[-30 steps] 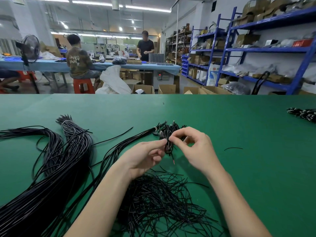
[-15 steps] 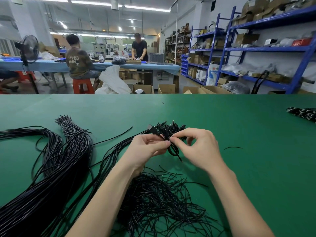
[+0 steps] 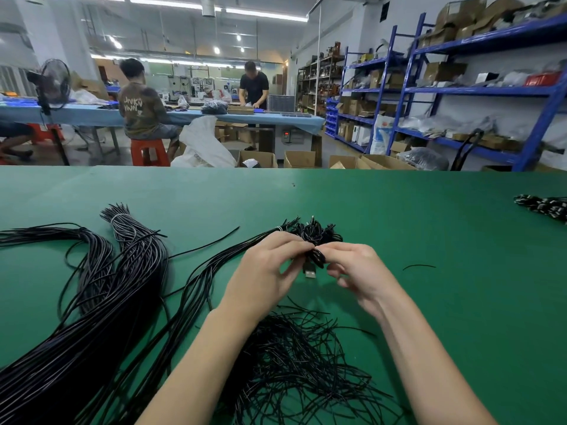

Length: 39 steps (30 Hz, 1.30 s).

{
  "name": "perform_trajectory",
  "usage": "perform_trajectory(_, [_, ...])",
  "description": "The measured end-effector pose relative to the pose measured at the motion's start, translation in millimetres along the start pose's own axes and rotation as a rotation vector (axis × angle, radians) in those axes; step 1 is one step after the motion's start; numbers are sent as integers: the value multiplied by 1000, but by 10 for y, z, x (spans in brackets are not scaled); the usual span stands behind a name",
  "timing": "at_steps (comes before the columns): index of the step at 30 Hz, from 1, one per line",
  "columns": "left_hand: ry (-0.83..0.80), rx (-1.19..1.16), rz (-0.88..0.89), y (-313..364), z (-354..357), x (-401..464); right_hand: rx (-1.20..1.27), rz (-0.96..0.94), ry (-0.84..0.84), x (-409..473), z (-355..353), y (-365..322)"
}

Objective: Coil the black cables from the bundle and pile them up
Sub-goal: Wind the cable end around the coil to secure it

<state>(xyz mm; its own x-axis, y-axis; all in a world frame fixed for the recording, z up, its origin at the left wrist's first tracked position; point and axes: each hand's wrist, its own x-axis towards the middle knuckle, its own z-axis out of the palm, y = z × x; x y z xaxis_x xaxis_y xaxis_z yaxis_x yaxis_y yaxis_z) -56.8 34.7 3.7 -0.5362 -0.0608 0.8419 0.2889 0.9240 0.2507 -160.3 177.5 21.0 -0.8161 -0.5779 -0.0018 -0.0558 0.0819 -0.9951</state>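
A small coiled cable (image 3: 316,256) is held above the green bench (image 3: 429,240), pinched between the fingertips of the left hand (image 3: 264,271) and the right hand (image 3: 359,268); its plug (image 3: 310,273) hangs below. Just behind it lies the pile of coiled cables (image 3: 319,233). The long bundle (image 3: 92,317) is spread to the left. The loops should probably be kept tight and even, so the coil is not opened when it is laid on the pile.
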Motion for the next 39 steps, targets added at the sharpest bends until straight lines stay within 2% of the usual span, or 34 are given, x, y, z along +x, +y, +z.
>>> perform_trajectory(1, [-2, -88, -134, 11, 22, 17, -61, -79, 52, 13, -3, 18])
perform_trajectory(3, [-69, -355, -590, 23, 21, 66, -230, -256, 148, 14, -14, 28])
perform_trajectory(5, [-179, -744, -1032, -23, -20, 92, -341, -382, 157, 20, -24, 43])
perform_trajectory(6, [-212, -944, -1158, -38, -35, 86, -375, -419, 137, 17, -24, 54])
perform_trajectory(7, [-218, -1077, -1197, -56, -53, 79, -396, -443, 117, 10, -21, 65])
perform_trajectory(12, [-173, -1146, -1167, -56, -65, 81, -450, -481, 102, -25, 0, 53])
perform_trajectory(15, [-155, -1020, -1055, -42, -75, 92, -398, -433, 107, -36, -20, -7])
perform_trajectory(19, [-97, -502, -600, 58, -15, 70, -345, -240, 152, -28, 6, -30])
perform_trajectory(21, [-74, -335, -427, 65, 18, 55, -86, -37, 96, -37, 45, -30])
perform_trajectory(22, [-67, -328, -433, 56, 23, 52, 30, 58, 46, -49, 52, -33])
perform_trajectory(24, [-85, -480, -632, 25, -5, 66, 15, 63, -37, -64, 24, -34])
perform_trajectory(27, [-141, -868, -982, -31, -59, 70, -235, -243, -41, -72, -50, -41])
perform_trajectory(29, [-135, -1033, -1093, -41, -71, 75, -419, -468, -17, -64, -73, -35])
perform_trajectory(32, [-170, -1084, -1137, -25, -97, 91, -528, -645, -52, -75, -78, -36])
perform_trajectory(39, [-225, -1131, -1130, -20, -117, 102, -641, -778, 15, -59, -92, -42])
